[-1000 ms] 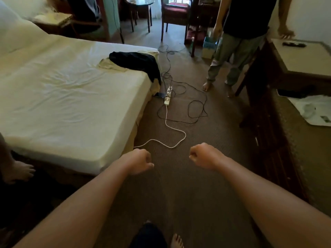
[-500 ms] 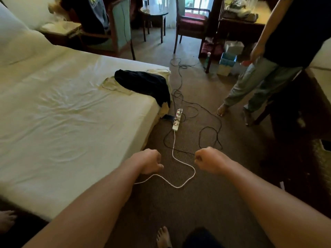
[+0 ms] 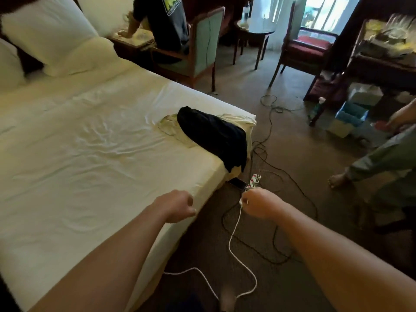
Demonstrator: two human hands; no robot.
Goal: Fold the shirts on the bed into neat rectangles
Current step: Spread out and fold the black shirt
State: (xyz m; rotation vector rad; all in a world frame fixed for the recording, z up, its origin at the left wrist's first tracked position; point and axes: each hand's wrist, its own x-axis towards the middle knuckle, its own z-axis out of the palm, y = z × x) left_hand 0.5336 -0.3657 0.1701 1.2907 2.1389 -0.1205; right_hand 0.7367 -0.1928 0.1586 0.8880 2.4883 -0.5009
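Hovering fisted, both hands (image 3: 180,206) (image 3: 258,202) stay short of the dark shirt (image 3: 213,136).

Single head-worn wide-angle view, looking forward and down from standing height, bed (image 3: 90,165) filling the left, carpet (image 3: 292,176) to the right, both forearms reaching in from the bottom edge, chairs and window far at top, edges curved and blurred

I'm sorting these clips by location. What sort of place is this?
Probably a hotel room: a made bed with white pillows, upholstered wooden armchairs around a small round table by the curtained window, and carpet underfoot.
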